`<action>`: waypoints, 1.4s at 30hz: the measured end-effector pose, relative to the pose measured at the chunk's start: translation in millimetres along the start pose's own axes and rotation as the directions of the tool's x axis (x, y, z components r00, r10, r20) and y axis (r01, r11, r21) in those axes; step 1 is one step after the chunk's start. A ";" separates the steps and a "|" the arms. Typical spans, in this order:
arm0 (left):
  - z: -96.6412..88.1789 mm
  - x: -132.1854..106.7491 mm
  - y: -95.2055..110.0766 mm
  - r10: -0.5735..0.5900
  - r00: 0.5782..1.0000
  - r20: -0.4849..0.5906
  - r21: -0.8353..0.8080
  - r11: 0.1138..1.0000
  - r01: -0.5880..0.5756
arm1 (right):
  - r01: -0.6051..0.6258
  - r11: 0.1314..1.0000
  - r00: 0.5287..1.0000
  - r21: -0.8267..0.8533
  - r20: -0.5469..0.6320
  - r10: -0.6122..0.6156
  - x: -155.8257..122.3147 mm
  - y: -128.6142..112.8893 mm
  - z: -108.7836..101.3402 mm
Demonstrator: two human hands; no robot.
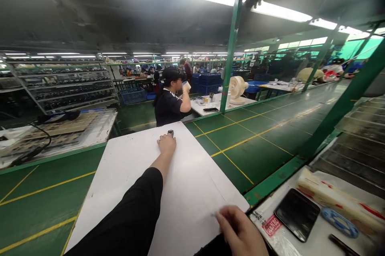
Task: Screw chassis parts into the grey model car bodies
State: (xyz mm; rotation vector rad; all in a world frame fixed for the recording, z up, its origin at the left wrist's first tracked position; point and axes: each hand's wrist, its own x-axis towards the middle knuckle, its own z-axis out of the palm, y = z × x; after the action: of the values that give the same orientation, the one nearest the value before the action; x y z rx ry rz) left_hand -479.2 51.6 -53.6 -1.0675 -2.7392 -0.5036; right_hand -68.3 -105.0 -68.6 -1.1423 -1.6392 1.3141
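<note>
My left hand [166, 144] reaches far out over a white board [126, 176] that lies across the green conveyor belt [255, 132]. Its fingers are closed on a small dark metal part [170, 132] at the board's far edge. The black sleeve of that arm crosses the board. My right hand [240, 230] rests at the board's near right corner, fingers curled; whether it holds anything is hidden.
A black phone [296, 214], a blue tape roll [339, 220] and a long wrapped pack [331, 196] lie on the bench at right. A person in black [170, 103] sits beyond the board. A small fan [237, 89], green posts [230, 53] and racks [60, 87] surround the belt.
</note>
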 end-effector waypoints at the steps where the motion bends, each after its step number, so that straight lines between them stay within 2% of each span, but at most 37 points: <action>1: 0.6 -0.2 -0.4 -0.005 1.000 -0.004 0.004 1.000 0.005 | 0.057 0.996 0.997 -0.062 0.061 -0.053 22.0 -10.1 8.5; 3: 1.7 0.3 -1.9 -0.011 1.000 -0.009 0.008 1.000 0.011 | 0.141 0.973 0.987 -0.180 0.102 -0.124 71.9 -29.2 29.1; 7: 4.7 4.6 -6.0 -0.026 1.000 0.011 -0.004 1.000 0.026 | 0.125 0.950 0.990 -0.286 0.093 -0.103 174.0 -50.6 77.9; 10: 7.8 7.4 -8.1 -0.035 0.999 0.035 -0.029 0.999 0.036 | 0.126 0.908 0.989 -0.400 0.121 -0.084 236.2 -55.5 115.5; 15: 9.7 5.9 -8.9 -0.024 0.999 0.047 -0.078 0.997 0.027 | 0.224 0.800 0.971 -0.557 0.199 -0.133 308.6 -67.0 172.7; 19: 11.3 5.8 -10.1 -0.002 0.998 0.058 -0.101 0.995 0.008 | 0.300 0.737 0.954 -0.605 0.177 -0.242 350.9 -74.8 203.8; 23: 14.2 7.1 -12.8 0.010 0.997 0.076 -0.121 0.993 -0.001 | 0.356 0.677 0.933 -0.644 0.208 -0.293 377.6 -62.6 221.6; 29: 14.2 7.9 -13.1 0.005 0.995 0.101 -0.156 0.988 0.010 | 0.415 0.589 0.910 -0.693 0.320 -0.264 390.5 -39.6 228.8; 36: 12.0 8.2 -12.8 0.006 0.996 0.091 -0.135 0.991 0.006 | 0.445 0.527 0.893 -0.724 0.318 -0.318 387.7 -39.4 227.5; 42: 12.2 10.5 -12.9 0.026 0.996 0.080 -0.087 0.996 -0.019 | 0.530 0.456 0.838 -0.715 0.358 -0.413 370.6 -43.9 231.2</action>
State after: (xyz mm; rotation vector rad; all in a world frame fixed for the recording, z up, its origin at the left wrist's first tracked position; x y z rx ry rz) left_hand -495.9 53.7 -65.4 -1.1618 -2.7950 -0.5936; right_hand -414.6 164.8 -69.2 -0.9131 -2.5408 0.2250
